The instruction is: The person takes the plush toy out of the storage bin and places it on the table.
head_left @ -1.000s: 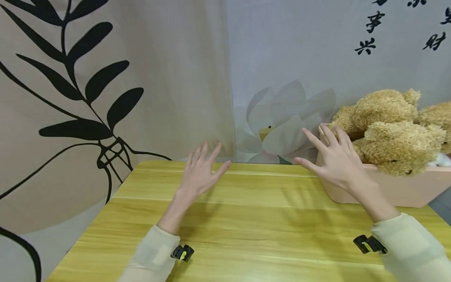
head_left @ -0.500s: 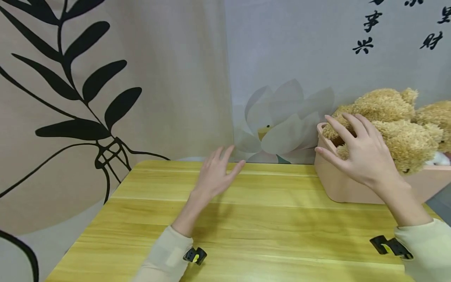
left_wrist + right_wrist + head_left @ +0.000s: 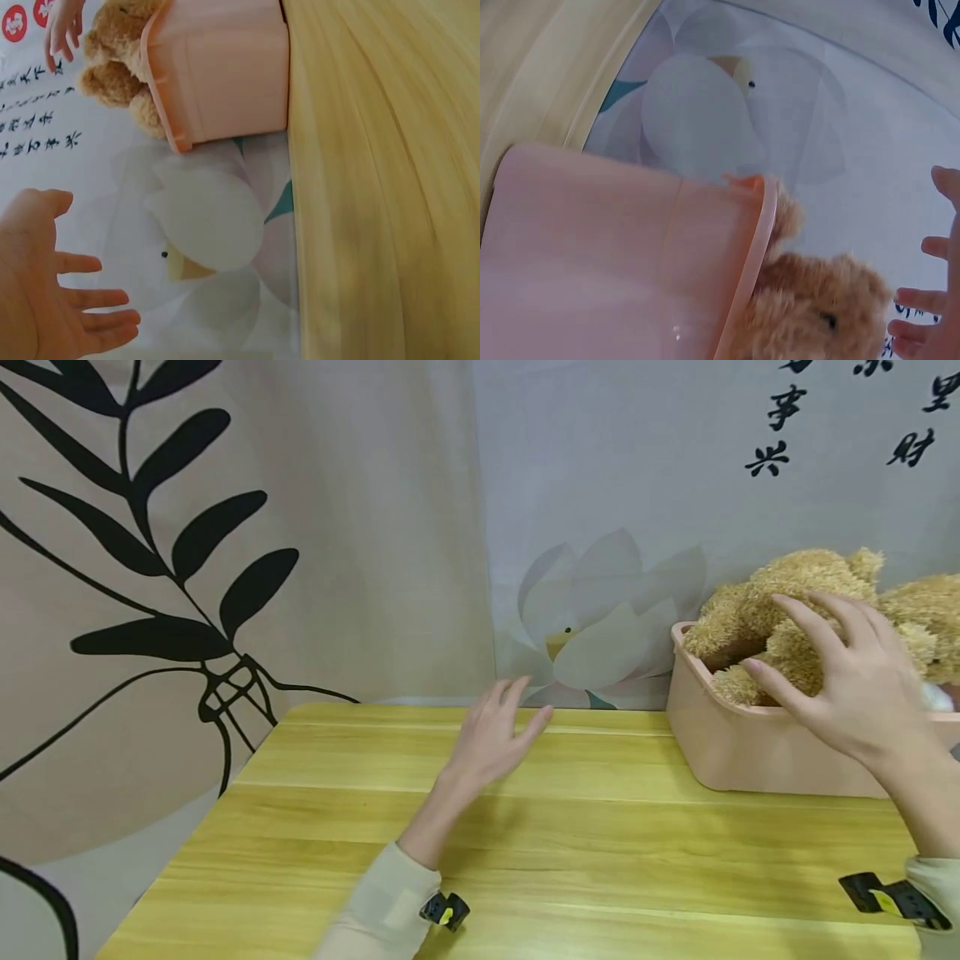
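Note:
A pink bin (image 3: 772, 752) stands at the right of the table, with several fuzzy tan teddy bears (image 3: 810, 572) heaped above its rim. My right hand (image 3: 862, 685) hovers in front of the bears in the head view, fingers spread and holding nothing. From the right wrist, the bin wall (image 3: 607, 247) and a bear's head (image 3: 817, 307) show, with the fingers apart from the bear at the right edge. My left hand (image 3: 495, 735) is over the table's far middle, left of the bin, with relaxed, separated fingers and nothing in it.
The wooden table (image 3: 450, 827) reaches back to a fabric backdrop (image 3: 390, 543) printed with dark leaves, a pale flower and black characters. A small white item (image 3: 937, 697) peeks out among the bears at the right. Black cameras (image 3: 445, 911) are strapped at both wrists.
Both hands have moved to the right, the right one from the bin's left corner to in front of the bears. The bin and bears have kept their place.

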Motion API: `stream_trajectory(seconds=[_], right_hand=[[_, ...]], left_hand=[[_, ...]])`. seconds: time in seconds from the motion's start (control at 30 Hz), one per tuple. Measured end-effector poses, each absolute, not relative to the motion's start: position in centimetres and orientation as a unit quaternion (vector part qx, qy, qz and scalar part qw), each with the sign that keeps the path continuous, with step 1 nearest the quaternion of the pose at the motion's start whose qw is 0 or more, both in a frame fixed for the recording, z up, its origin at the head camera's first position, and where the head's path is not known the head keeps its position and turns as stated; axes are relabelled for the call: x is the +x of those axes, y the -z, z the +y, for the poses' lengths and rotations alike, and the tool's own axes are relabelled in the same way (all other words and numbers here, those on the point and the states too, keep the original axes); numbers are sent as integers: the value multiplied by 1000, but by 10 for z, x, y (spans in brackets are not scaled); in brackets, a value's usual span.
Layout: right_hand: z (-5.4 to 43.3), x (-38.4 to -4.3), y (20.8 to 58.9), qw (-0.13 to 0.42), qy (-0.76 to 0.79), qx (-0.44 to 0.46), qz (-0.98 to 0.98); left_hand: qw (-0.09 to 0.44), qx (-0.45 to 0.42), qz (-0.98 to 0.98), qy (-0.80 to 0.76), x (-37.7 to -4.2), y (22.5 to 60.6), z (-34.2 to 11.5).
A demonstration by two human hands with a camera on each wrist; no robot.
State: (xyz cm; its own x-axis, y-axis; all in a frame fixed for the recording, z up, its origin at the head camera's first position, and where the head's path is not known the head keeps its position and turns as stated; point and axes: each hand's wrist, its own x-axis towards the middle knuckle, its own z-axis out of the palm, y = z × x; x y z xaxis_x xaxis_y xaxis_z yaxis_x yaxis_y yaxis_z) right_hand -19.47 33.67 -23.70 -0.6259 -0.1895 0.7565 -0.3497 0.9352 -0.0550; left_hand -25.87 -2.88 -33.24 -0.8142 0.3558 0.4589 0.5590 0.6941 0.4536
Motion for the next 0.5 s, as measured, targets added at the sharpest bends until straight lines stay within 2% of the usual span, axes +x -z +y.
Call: stream_trajectory(seconds=[0.3, 0.5], right_hand=[[373, -189, 243, 473, -121, 147, -860], [402, -185, 254, 474, -175, 114, -856]], left_hand=[[163, -266, -896, 316, -255, 333, -8], [157, -272, -890, 329, -253, 334, 6]])
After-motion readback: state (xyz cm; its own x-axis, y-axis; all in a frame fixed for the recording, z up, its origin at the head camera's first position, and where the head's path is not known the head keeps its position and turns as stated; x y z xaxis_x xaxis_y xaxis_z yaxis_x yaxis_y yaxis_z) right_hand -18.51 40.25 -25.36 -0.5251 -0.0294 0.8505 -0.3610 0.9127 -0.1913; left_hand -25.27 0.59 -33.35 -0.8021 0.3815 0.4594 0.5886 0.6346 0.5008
